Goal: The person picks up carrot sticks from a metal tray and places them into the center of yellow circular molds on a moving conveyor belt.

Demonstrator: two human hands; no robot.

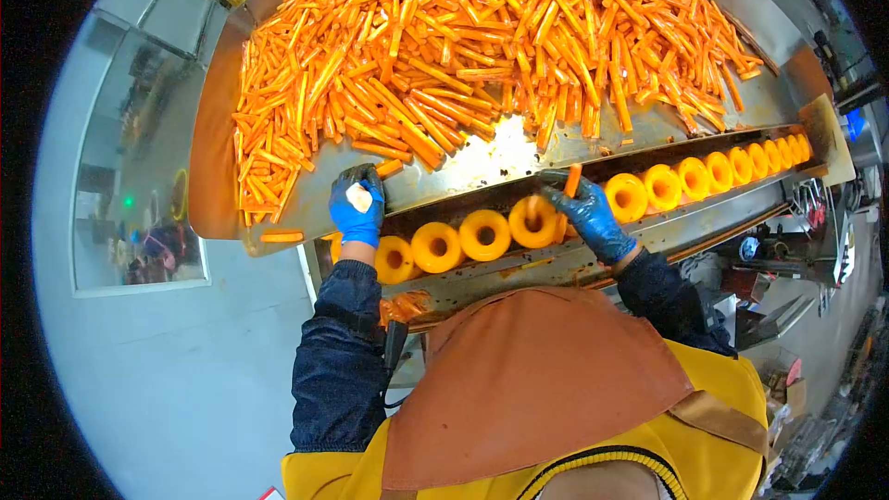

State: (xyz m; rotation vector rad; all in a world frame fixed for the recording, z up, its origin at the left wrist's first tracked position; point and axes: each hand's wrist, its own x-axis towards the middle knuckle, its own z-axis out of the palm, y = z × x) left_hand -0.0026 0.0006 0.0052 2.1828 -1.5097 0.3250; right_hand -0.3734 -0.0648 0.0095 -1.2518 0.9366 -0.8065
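Note:
Blue gloves cover both hands. My left hand [356, 206] is at the near edge of the metal tray [407, 187], its fingers curled and a white patch on the glove's back. From its fingertips an orange stick [390, 168] pokes out. Over the row of rings, my right hand [595, 222] pinches another orange stick [573, 181], held nearly upright. Just left of that hand lies a yellow-orange ring [534, 239] with something blurred at its hole. More rings, such as one yellow ring [484, 235], run between the hands and onward to the right.
A large heap of glossy orange sticks [463, 46] fills the tray's far part. One loose stick [281, 236] lies at its left corner. A metal ledge [500, 275] runs along my side of the rings. A brown apron [537, 380] covers my front.

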